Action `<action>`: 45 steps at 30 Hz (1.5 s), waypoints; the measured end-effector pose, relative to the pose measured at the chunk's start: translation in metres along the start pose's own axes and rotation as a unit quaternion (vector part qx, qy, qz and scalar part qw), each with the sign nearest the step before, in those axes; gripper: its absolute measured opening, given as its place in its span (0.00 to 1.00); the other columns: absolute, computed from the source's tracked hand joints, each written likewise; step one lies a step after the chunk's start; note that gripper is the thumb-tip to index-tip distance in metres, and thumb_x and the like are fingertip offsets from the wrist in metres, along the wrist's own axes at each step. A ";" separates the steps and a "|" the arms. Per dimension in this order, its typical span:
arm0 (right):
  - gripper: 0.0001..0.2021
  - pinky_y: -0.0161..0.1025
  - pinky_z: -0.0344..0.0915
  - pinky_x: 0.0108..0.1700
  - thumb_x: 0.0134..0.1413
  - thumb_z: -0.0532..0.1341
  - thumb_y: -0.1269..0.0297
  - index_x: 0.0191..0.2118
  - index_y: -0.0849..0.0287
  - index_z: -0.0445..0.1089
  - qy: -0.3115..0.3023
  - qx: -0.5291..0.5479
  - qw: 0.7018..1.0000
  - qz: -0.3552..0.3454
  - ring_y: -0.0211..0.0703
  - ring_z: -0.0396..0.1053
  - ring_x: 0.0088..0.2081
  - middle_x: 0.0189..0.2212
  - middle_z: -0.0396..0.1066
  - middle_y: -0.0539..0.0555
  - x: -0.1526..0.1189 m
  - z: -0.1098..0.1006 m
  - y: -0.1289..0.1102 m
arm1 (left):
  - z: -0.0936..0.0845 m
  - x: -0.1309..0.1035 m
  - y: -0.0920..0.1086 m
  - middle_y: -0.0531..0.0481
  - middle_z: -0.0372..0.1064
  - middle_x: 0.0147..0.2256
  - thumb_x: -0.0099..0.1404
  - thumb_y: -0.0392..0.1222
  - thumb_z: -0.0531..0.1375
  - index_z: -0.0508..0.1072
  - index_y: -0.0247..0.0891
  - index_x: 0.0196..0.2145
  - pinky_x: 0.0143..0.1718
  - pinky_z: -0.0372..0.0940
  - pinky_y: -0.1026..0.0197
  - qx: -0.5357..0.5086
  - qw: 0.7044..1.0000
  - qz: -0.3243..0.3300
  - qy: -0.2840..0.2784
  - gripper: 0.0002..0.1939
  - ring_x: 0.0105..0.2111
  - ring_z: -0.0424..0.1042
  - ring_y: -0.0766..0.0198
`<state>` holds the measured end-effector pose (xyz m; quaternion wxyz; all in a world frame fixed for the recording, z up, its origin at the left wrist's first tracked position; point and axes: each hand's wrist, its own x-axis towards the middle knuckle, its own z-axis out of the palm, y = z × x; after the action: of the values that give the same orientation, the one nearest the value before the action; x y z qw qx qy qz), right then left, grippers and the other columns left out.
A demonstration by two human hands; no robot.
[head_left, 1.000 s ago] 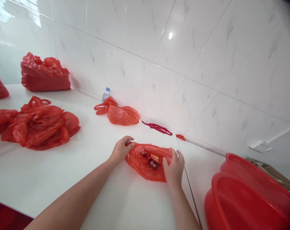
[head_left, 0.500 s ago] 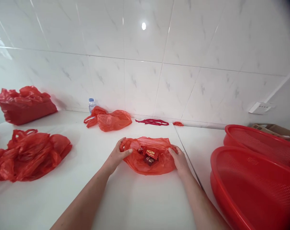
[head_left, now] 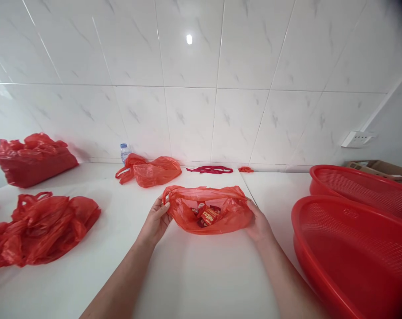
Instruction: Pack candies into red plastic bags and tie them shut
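A red plastic bag (head_left: 232,222) is stretched sideways between my two hands above the white table. Several small red and dark red snack packets (head_left: 208,215) lie bunched in the middle of it. My left hand (head_left: 157,220) pinches the bag's left end, thumb in front and fingers behind. At the right end, my right hand (head_left: 259,222) grips the bag from the side; part of its fingers is hidden by the plastic.
Red perforated plastic baskets (head_left: 298,217) stand on the right, near a cardboard box (head_left: 383,168). On the left lie crumpled red bags (head_left: 54,221) and a full red bundle (head_left: 37,166). Along the wall are another red bag (head_left: 159,172), a bottle (head_left: 124,153) and red straps (head_left: 214,169).
The bag's ends have been drawn further apart and its upper edge raised slightly. The packets inside have shifted and turned. My right thumb has slipped from the front of the bag. The view has tilted up.
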<state>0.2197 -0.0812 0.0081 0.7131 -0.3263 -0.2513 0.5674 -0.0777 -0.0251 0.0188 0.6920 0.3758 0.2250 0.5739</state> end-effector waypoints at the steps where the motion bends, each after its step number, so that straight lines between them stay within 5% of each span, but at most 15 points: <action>1: 0.13 0.39 0.67 0.39 0.42 0.67 0.57 0.36 0.53 0.71 0.009 0.004 1.000 0.009 0.43 0.71 0.38 0.36 0.75 0.49 0.000 -0.001 0.000 | -0.001 0.000 0.000 0.51 0.73 0.41 0.57 0.36 0.64 0.69 0.42 0.46 0.40 0.69 0.65 -0.005 1.000 -0.002 0.002 0.19 0.36 0.73 0.66; 13: 0.13 0.36 0.69 0.33 0.37 0.70 0.65 0.33 0.52 0.70 0.083 0.053 0.995 -0.004 0.39 0.71 0.32 0.29 0.74 0.46 0.007 -0.016 0.000 | -0.013 0.005 0.008 0.53 0.74 0.35 0.55 0.36 0.65 0.71 0.41 0.43 0.37 0.68 0.68 -0.039 0.996 0.033 0.074 0.17 0.35 0.73 0.69; 18: 0.14 0.37 0.70 0.35 0.40 0.69 0.65 0.36 0.49 0.70 0.072 0.069 0.995 -0.013 0.38 0.72 0.35 0.33 0.75 0.46 0.009 -0.022 0.001 | -0.011 0.003 0.016 0.52 0.72 0.46 0.59 0.40 0.61 0.69 0.44 0.47 0.45 0.67 0.69 -0.055 0.995 0.072 0.041 0.17 0.45 0.71 0.69; 24: 0.16 0.37 0.70 0.36 0.40 0.68 0.68 0.38 0.50 0.71 0.044 0.068 0.997 -0.018 0.38 0.72 0.36 0.35 0.75 0.46 0.007 -0.020 0.000 | -0.024 0.011 0.011 0.50 0.73 0.39 0.50 0.31 0.65 0.71 0.39 0.39 0.40 0.68 0.65 0.063 0.991 0.004 0.117 0.18 0.36 0.73 0.68; 26: 0.16 0.36 0.69 0.36 0.39 0.68 0.70 0.38 0.50 0.71 0.032 0.072 0.997 -0.012 0.37 0.72 0.36 0.35 0.74 0.46 0.006 -0.018 -0.001 | -0.022 0.008 0.011 0.48 0.73 0.39 0.47 0.31 0.65 0.71 0.38 0.40 0.39 0.68 0.60 0.155 0.984 -0.038 0.080 0.20 0.36 0.73 0.62; 29: 0.15 0.36 0.70 0.35 0.39 0.68 0.71 0.36 0.50 0.71 0.032 0.061 0.998 -0.013 0.37 0.72 0.35 0.35 0.74 0.46 0.007 -0.017 0.000 | -0.006 -0.003 0.014 0.43 0.70 0.46 0.48 0.33 0.66 0.70 0.41 0.46 0.45 0.65 0.53 0.218 0.972 -0.059 -0.068 0.25 0.46 0.69 0.53; 32: 0.15 0.30 0.66 0.22 0.35 0.69 0.73 0.34 0.51 0.71 0.048 0.044 0.998 -0.015 0.34 0.70 0.27 0.31 0.74 0.46 0.009 -0.018 0.002 | 0.013 -0.013 0.011 0.42 0.68 0.50 0.50 0.37 0.66 0.70 0.42 0.48 0.49 0.63 0.51 0.221 0.961 -0.049 -0.160 0.26 0.52 0.65 0.50; 35: 0.16 0.25 0.56 0.14 0.34 0.69 0.74 0.34 0.53 0.71 0.047 0.045 0.998 0.001 0.31 0.66 0.23 0.30 0.72 0.46 0.008 -0.015 -0.001 | 0.018 -0.013 0.001 0.41 0.72 0.43 0.53 0.43 0.65 0.73 0.38 0.43 0.48 0.63 0.51 0.235 0.966 -0.041 -0.097 0.19 0.47 0.69 0.50; 40: 0.12 0.29 0.60 0.19 0.43 0.66 0.69 0.37 0.48 0.71 -0.009 0.073 0.997 -0.039 0.29 0.59 0.20 0.28 0.69 0.44 -0.004 -0.004 -0.015 | 0.005 -0.002 -0.003 0.45 0.73 0.39 0.52 0.50 0.66 0.73 0.37 0.41 0.42 0.66 0.54 0.150 0.984 0.051 0.079 0.20 0.40 0.72 0.53; 45: 0.10 0.34 0.66 0.32 0.45 0.65 0.66 0.36 0.46 0.71 -0.034 0.086 0.994 -0.063 0.36 0.68 0.35 0.38 0.71 0.45 -0.010 0.005 -0.021 | 0.003 0.000 0.002 0.50 0.72 0.39 0.54 0.48 0.64 0.72 0.41 0.39 0.39 0.66 0.59 0.141 0.985 0.055 0.077 0.15 0.41 0.70 0.57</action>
<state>0.2277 -0.0932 0.0275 0.7640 -0.2278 -0.2453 0.5516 -0.0769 -0.0261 0.0215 0.5798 0.4360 0.3352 0.6011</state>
